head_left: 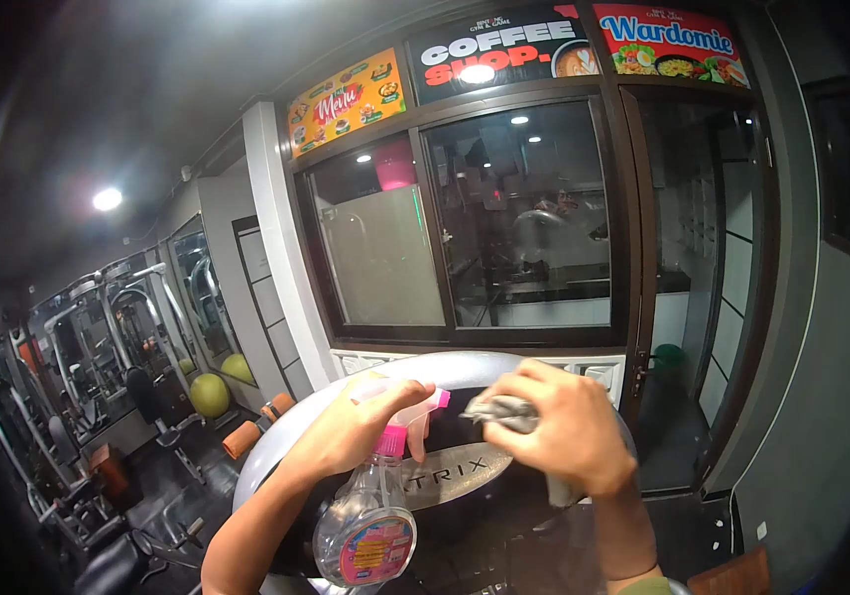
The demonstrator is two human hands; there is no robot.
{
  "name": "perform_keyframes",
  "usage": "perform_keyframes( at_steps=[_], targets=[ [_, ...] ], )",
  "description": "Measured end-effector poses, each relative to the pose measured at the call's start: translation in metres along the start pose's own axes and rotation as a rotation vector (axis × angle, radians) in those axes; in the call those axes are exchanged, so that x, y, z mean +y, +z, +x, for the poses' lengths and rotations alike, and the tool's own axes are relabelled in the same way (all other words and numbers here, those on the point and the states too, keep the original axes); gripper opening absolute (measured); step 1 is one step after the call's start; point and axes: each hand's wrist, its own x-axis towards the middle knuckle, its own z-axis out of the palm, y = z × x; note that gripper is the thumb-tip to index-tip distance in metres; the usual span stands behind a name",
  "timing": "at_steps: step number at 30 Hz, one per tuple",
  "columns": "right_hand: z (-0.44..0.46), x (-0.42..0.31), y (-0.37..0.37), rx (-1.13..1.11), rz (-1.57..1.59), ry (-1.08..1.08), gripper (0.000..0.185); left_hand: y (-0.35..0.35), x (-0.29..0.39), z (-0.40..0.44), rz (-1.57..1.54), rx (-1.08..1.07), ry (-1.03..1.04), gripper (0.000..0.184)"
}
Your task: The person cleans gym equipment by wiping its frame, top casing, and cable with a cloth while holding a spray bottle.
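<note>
My left hand [370, 421] is wrapped round the neck and trigger of a clear spray bottle [365, 526] with a pink nozzle and collar and a colourful label. The bottle's nozzle points right, toward my other hand. Bunched in my right hand [569, 426] is a greyish cloth [504, 413], and part of it hangs below the palm. Both hands are over the silver and black console [291, 436] of a gym machine. An oval badge [460, 480] on it reads "TRIX", its left end hidden behind the bottle and left hand.
Beyond the console is a wall with a sliding window [524, 218] and a dark-framed door [693, 278]. Signs such as a "Coffee Shop" board [504, 50] hang above. Weight machines [98, 337] and a yellow-green exercise ball [210, 395] stand at the left.
</note>
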Motion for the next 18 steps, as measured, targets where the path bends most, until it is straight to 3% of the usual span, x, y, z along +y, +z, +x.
perform_keyframes(
  at_steps=[3,6,8,10,12,14,18],
  targets=[
    [-0.011,0.01,-0.024,0.024,-0.14,0.201,0.021,0.001,-0.006,0.0,-0.012,-0.007,0.02,0.037],
    [-0.022,0.032,-0.022,0.177,0.0,0.225,0.021,0.004,-0.005,0.002,-0.108,-0.055,0.039,0.037],
    [-0.027,0.029,-0.018,0.213,0.063,0.181,0.02,0.008,-0.01,0.003,-0.218,-0.112,0.011,0.036],
    [-0.029,0.026,-0.012,0.226,0.102,0.159,0.019,0.009,-0.005,0.0,-0.104,-0.007,0.078,0.038],
    [-0.026,0.014,-0.004,0.215,0.086,0.136,0.02,0.007,0.001,-0.002,-0.154,-0.006,0.013,0.04],
    [-0.019,0.008,0.012,0.238,0.039,0.099,0.019,0.0,0.007,0.0,-0.369,-0.108,-0.186,0.042],
    [-0.009,-0.017,0.025,0.173,0.025,-0.043,0.022,-0.001,0.012,-0.007,-0.437,-0.06,-0.231,0.047]
  ],
)
